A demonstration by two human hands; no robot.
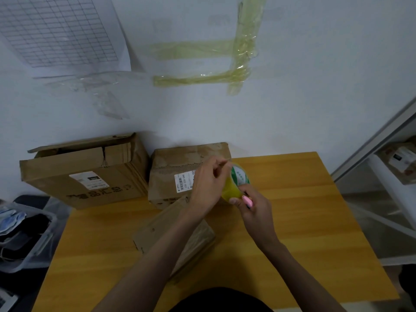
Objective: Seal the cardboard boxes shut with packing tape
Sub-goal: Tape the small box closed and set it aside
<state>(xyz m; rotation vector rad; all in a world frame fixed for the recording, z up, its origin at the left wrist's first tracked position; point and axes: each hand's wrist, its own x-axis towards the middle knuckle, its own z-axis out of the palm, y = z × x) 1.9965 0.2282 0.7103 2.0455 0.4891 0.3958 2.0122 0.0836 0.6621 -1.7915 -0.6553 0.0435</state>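
Sitting btwn both hands, yellowish tape roll w/ green-white core.

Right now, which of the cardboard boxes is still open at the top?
The big box at far left, off the table edge: its top flap stands up. The labelled box beside it and the flat box under the arms look closed.

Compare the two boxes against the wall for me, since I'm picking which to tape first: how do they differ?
The left box is larger and wider than the right box. The left box has a top flap lifted at the back, while the right box looks closed. The left box sits partly off the table edge; the right box stands on it. Both are worn brown cardboard with white labels.
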